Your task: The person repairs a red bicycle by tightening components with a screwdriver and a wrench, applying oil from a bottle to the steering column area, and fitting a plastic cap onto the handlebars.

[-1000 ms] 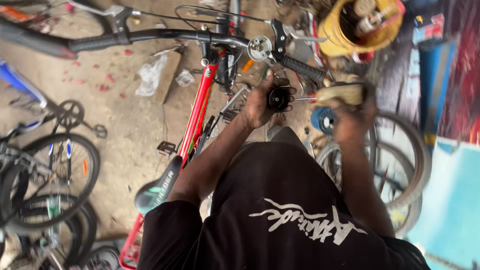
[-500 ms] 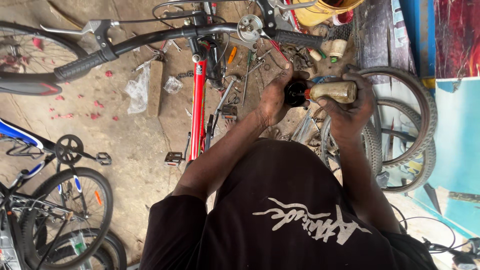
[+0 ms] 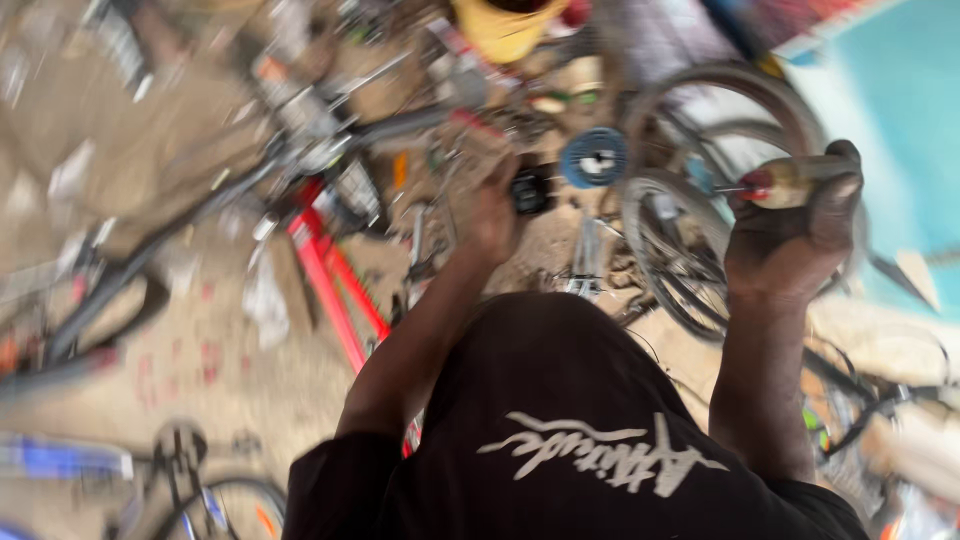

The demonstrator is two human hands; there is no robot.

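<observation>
A person in a black short-sleeved shirt with a pale printed design [image 3: 600, 450] works over a cluttered dirt floor [image 3: 230, 350], seen from a head-worn camera in a heavily blurred frame. The right hand [image 3: 790, 240] is raised and closed in a fist around a screwdriver with a pale yellowish handle and a red collar [image 3: 790, 180], its short metal tip pointing toward the middle of the view. The left hand [image 3: 495, 215] reaches forward, well apart from the right, and touches a small black bicycle part [image 3: 530, 192]; the blur hides whether its fingers are clamped on it or merely resting against it. Just beyond that part lies a round blue disc with a white centre [image 3: 595, 157]. A red bicycle frame tube [image 3: 335, 285] runs diagonally beneath the left forearm. Spoked bicycle wheels with dark tyres [image 3: 680, 250] stand behind the right hand, and a yellow bucket [image 3: 505, 28] sits at the top edge.
</observation>
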